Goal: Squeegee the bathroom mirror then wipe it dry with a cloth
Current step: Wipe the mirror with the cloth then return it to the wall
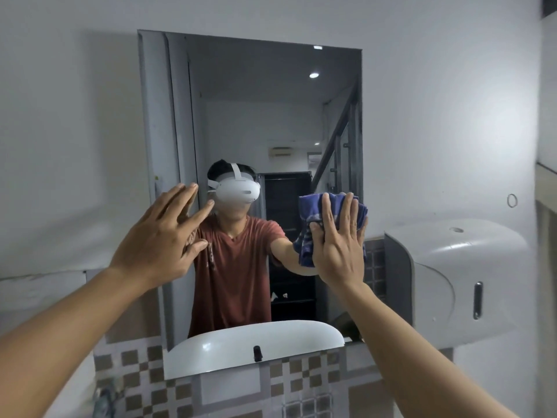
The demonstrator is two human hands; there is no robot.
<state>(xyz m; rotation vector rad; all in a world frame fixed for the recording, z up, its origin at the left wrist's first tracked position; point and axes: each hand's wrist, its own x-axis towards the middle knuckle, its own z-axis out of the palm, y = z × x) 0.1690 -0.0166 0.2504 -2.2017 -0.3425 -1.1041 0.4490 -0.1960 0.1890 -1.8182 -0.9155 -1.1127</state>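
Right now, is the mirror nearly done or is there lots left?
No squeegee is in sight, so that part looks finished. Drying is under way: the right hand presses the blue cloth flat on the mirror near its right edge; the left hand is open, holding nothing. I can't tell wet glass from dry, so the rest may still need wiping.

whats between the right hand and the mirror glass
A blue cloth. The right hand presses it against the mirror with straight fingers, as the head view shows.
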